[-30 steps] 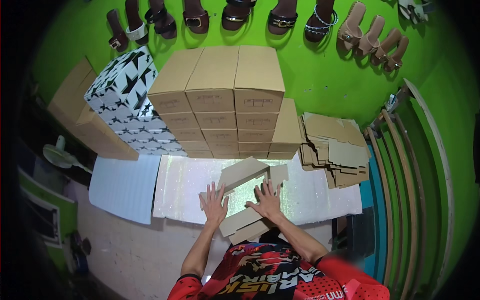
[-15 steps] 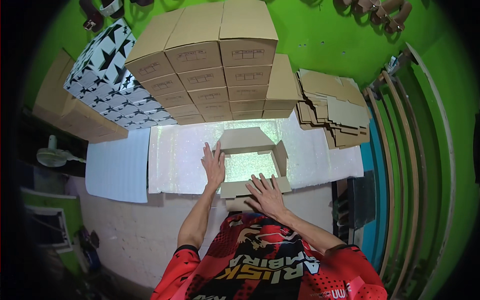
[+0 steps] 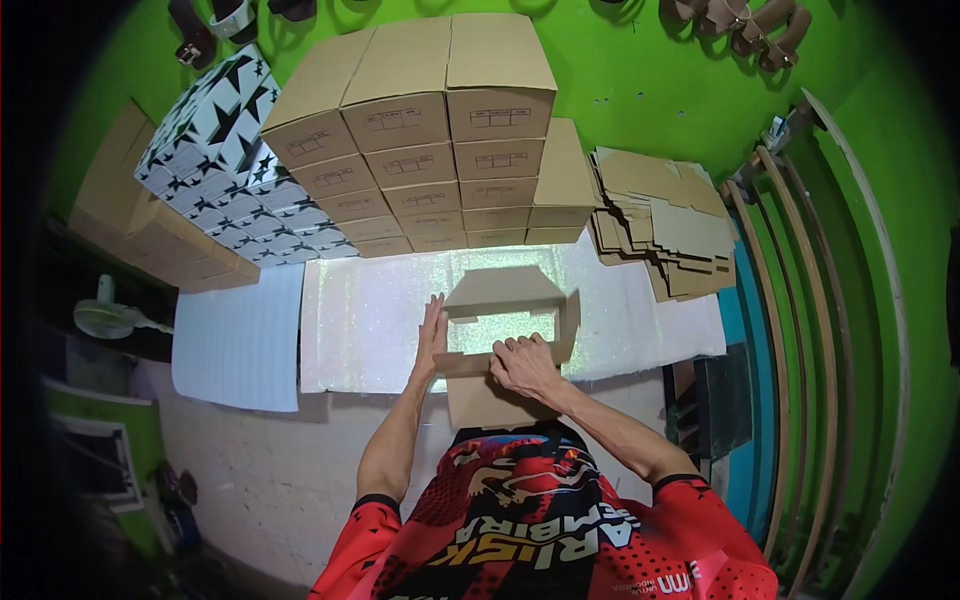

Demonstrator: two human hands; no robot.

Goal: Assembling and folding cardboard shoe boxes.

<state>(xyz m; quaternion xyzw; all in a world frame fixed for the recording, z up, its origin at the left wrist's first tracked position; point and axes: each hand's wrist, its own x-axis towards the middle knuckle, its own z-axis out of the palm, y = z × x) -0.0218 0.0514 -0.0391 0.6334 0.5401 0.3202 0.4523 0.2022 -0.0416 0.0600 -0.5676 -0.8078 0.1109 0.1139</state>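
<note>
A brown cardboard box (image 3: pixel 495 287), partly folded up and without a floor panel in place, stands on the shiny pale table sheet, which shows through its middle. Along its left wall lies my left hand (image 3: pixel 433 335), fingers stretched flat against the cardboard. My right hand (image 3: pixel 525 368) has its fingers curled over the near wall, with the fingertips inside. A near flap (image 3: pixel 480 400) hangs toward my body, below the right hand. The right wall stands upright, and the far flap leans back.
Closed brown boxes (image 3: pixel 405 165) are stacked at the back, beside star-patterned white boxes (image 3: pixel 225 130). Flat cardboard pieces (image 3: pixel 690 225) lie in a pile at the back right. A white foam sheet (image 3: pixel 235 335) covers the left side, near a small fan (image 3: pixel 95 318). Wooden rails (image 3: pixel 800 330) stand at right.
My right hand has gone from lying spread on the near panel to curling over it, and that wall is now raised. My left hand has turned flat against the left side.
</note>
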